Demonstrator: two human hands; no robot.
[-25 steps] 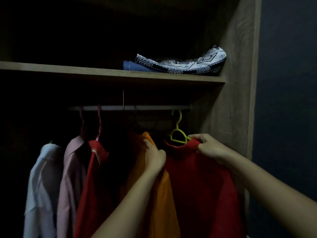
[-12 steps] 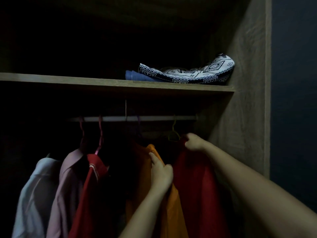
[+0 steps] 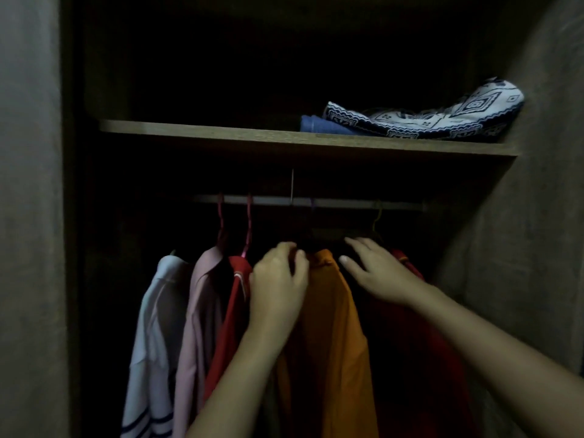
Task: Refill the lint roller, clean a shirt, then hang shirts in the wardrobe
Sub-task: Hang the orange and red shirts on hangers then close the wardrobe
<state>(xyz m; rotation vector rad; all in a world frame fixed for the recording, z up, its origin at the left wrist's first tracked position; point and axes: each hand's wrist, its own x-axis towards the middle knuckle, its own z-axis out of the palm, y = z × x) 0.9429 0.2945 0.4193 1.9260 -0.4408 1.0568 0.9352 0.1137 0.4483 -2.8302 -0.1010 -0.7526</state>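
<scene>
Several shirts hang from the wardrobe rail (image 3: 341, 203): a white one (image 3: 151, 327), a pink one (image 3: 197, 311), a red one (image 3: 226, 311), an orange one (image 3: 328, 327) and a dark red one (image 3: 420, 343) at the right on a yellow hanger (image 3: 376, 219). My left hand (image 3: 278, 289) curls at the left side of the orange shirt's collar, fingers bent around the fabric edge. My right hand (image 3: 376, 270) lies with fingers spread over the gap between the orange and the dark red shirt, holding nothing that I can see.
A wooden shelf (image 3: 221, 134) runs above the rail, with a folded blue cloth (image 3: 319, 124) and a blue-and-white patterned cloth (image 3: 442, 115) at its right end. Wardrobe side walls (image 3: 531, 248) stand close on both sides. The interior is dark.
My right hand has let go of the dark red shirt's collar and moved left, fingers spread. My left hand rose to the orange shirt's collar. The view shifted left.
</scene>
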